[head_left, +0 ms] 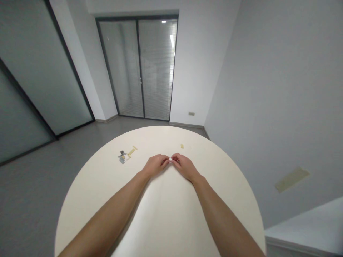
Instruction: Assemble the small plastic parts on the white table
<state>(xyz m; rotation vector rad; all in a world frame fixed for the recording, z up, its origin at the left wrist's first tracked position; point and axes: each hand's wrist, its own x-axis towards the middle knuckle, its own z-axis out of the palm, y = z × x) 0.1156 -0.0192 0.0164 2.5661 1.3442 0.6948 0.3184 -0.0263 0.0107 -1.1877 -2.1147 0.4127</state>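
Observation:
Both my hands rest near the middle of a round cream table. My left hand and my right hand meet fingertip to fingertip, each with fingers curled in a pinch. Something tiny and pale shows between the fingertips; I cannot make out what it is. To the left of my left hand lies a small cluster of grey and yellow pieces beside a thin yellow strip. A small yellow piece lies on the table just beyond my right hand.
The table stands in a bare room with grey floor. Glass sliding doors with blinds are at the far wall. A grey wall runs close along the right, with a white ledge at lower right.

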